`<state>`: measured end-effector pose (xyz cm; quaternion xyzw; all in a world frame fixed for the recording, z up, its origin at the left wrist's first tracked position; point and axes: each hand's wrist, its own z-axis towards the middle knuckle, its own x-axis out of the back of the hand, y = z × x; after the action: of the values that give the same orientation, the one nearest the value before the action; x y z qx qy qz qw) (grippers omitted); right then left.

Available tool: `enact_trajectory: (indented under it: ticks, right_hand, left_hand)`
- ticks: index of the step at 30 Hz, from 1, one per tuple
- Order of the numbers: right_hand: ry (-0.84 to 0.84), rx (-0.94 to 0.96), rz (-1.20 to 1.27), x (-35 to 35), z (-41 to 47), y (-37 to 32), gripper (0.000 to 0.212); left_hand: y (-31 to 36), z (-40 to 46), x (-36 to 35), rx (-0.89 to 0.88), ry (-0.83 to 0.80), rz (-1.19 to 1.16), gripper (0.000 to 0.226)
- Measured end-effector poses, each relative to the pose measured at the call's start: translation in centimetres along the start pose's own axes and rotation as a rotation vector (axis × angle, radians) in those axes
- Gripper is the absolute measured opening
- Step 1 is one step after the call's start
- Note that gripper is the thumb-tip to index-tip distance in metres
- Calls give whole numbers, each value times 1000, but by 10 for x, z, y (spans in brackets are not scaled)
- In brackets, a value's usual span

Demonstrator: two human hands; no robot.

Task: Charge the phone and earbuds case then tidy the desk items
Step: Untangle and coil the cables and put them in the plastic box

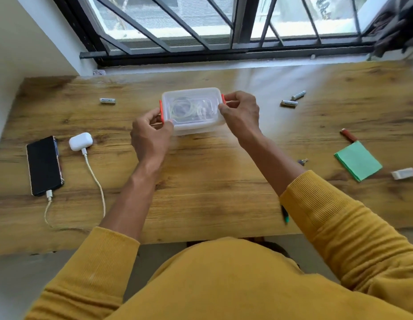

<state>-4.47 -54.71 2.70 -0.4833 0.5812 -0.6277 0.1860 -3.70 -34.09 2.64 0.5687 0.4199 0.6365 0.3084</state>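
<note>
Both hands [152, 135] [240, 114] grip lidded clear box [191, 109]; phone [44, 166] plugged in

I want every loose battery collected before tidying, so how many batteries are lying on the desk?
3. One battery lies left of the plastic box; two more, a nearer one and a farther one, lie to its right. Others may be hidden behind the arms or in the box.

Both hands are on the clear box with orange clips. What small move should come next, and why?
Probably press the orange clips shut. The left hand and right hand each pinch one end of the clear box, its lid on and cables inside. The phone and earbuds case are already plugged in; batteries lie loose.
</note>
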Motion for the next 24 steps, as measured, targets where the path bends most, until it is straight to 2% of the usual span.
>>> enact_trajectory:
  ticks: [3, 8, 11, 14, 18, 24]
  right_hand:
    - [79, -27, 74, 32, 3, 12, 16]
    - [133, -93, 105, 97, 12, 36, 26]
    - [92, -134, 116, 144, 23, 54, 33]
    - [40, -193, 178, 197, 33, 69, 24]
    - [-21, -265, 225, 268, 50, 87, 29]
    - [-47, -358, 239, 353, 78, 106, 23]
  left_hand:
    - [15, -8, -24, -41, -58, 0, 49]
    - [48, -29, -74, -108, -172, 2, 40]
    - [67, -45, -110, -107, -218, -2, 39]
    - [90, -63, -150, -102, -252, -16, 43]
    - [117, -88, -207, -104, -304, -64, 41]
    - [161, -110, -289, -59, -346, -157, 40]
